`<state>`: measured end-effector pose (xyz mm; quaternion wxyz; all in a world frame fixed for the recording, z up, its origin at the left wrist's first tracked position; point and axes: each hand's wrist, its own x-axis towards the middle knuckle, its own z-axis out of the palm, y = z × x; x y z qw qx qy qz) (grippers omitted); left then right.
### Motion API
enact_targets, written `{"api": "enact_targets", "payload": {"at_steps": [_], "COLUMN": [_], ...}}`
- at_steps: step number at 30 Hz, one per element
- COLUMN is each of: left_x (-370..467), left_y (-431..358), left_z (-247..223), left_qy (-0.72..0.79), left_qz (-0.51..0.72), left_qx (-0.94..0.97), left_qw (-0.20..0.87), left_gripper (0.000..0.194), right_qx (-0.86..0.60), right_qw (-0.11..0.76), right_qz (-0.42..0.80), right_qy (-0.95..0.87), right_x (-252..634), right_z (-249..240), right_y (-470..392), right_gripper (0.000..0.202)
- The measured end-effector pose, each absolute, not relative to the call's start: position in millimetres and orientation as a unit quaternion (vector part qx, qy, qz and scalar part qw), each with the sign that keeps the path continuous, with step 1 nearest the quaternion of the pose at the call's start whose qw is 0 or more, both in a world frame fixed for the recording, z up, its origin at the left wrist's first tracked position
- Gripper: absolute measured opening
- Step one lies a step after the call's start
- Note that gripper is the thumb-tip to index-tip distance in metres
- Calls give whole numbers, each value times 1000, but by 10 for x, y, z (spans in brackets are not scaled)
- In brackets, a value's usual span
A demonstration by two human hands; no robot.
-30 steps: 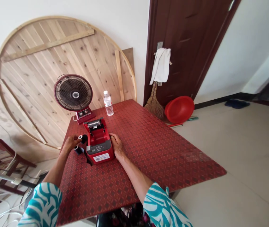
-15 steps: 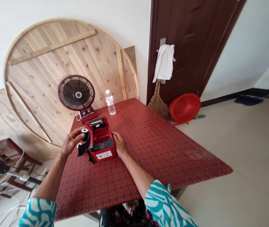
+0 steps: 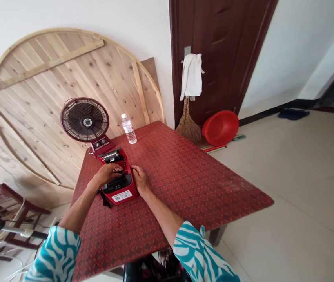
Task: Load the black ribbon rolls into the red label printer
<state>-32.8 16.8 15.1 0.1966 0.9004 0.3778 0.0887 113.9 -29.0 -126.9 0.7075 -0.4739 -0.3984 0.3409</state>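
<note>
Table (image 3: 169,188): red, patterned top; carries the printer toward its left side, in front of the fan.
Black strip (image 3: 106,200): at the printer's near left corner; thin and limp, likely to crease or snag. Handle by the edges.
Front label (image 3: 122,196): white, printed, on the near face; print too small to read.
Printer (image 3: 125,184): box-shaped, red casing, dark control panel on top. Judged stiff, moderately light, smooth enough to slide if pushed. Hold by both side walls, low down.
Right hand (image 3: 141,181): against the right wall, fingers lightly bent along it; thumb grip cannot be told.
Left hand (image 3: 106,175): over the open bay, fingers bent down inside at a dark item (image 3: 120,173); whether they pinch it cannot be told.
Lid (image 3: 114,156): standing open at the far end, metallic roller across it. Hinge likely the most fragile part; do not lift by it.
Fan (image 3: 85,122): behind the lid, dark red, round guard.
Bottle (image 3: 129,129): clear, upright, right of the fan.
</note>
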Motion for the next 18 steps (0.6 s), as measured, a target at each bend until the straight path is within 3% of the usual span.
{"api": "enact_targets", "payload": {"at_steps": [11, 18], "left_x": [-198, -587], "left_y": [420, 71], "left_z": [-80, -68], "left_qy": [392, 416], "left_qz": [-2, 251], "left_qx": [904, 849], "left_qw": [172, 206], "left_gripper": [16, 34], "right_qx": [-474, -472], "right_qw": [705, 708], "right_qz": [339, 337], "right_qy": [-404, -404], "right_x": [1147, 1144], "right_z": [-1243, -1249], "right_y": [-302, -315], "right_gripper": [29, 28]}}
